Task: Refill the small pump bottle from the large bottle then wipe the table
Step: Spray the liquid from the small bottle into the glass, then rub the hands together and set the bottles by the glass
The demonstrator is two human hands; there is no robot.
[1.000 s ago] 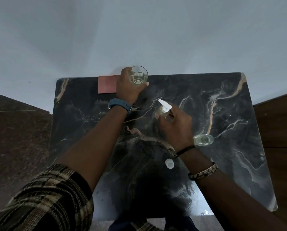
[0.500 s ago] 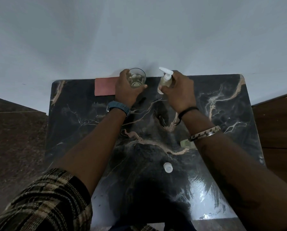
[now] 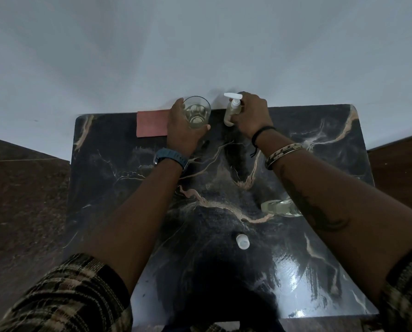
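The small pump bottle, clear with a white pump head, stands at the far edge of the dark marble table. My right hand is wrapped around it. Left of it, my left hand grips a clear glass with a little pale liquid inside. The large clear bottle lies on its side on the right, partly hidden under my right forearm. Its white cap rests loose on the table nearer to me.
A pink cloth lies flat at the far edge, left of the glass. A pale wall rises right behind the table. Brown floor shows on both sides.
My right hand carried the pump bottle from the table's middle to the far edge beside the glass. My left hand stayed on the glass.
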